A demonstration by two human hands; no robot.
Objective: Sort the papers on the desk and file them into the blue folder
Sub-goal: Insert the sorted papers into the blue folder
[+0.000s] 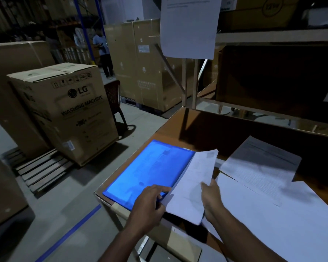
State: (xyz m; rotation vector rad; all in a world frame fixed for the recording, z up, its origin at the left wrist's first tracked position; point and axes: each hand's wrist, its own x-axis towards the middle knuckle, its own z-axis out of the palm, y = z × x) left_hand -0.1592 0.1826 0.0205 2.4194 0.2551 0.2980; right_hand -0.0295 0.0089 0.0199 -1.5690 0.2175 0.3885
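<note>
1. Blue plastic gives the folder away: the blue folder [150, 171] lies flat on the near-left corner of the desk [201, 125], at about ten o'clock from the hands.
2. The left hand [150, 203] rests on the folder's near right edge, fingers curled at that edge as if pinching the cover, though the dim light leaves the grip unclear.
3. The right hand [211, 199], at about two o'clock from the left hand, grasps a thin sheaf of papers [193, 182] that tilts up, its left edge at the folder's right side.
4. Judged from this, the step in hand is filing: the sheaf looks ready to go into the folder. The next move calls for the cover to be lifted enough for the sheets to slide in squarely.
5. Further right, at three o'clock, loose white sheets [273, 214] and a printed stack [261, 165] lie on the desk, unfiled.
6. Farther off, at eleven o'clock, stands a washing machine carton [64, 110]; at twelve, a notice [189, 27] hangs from the shelving.
</note>
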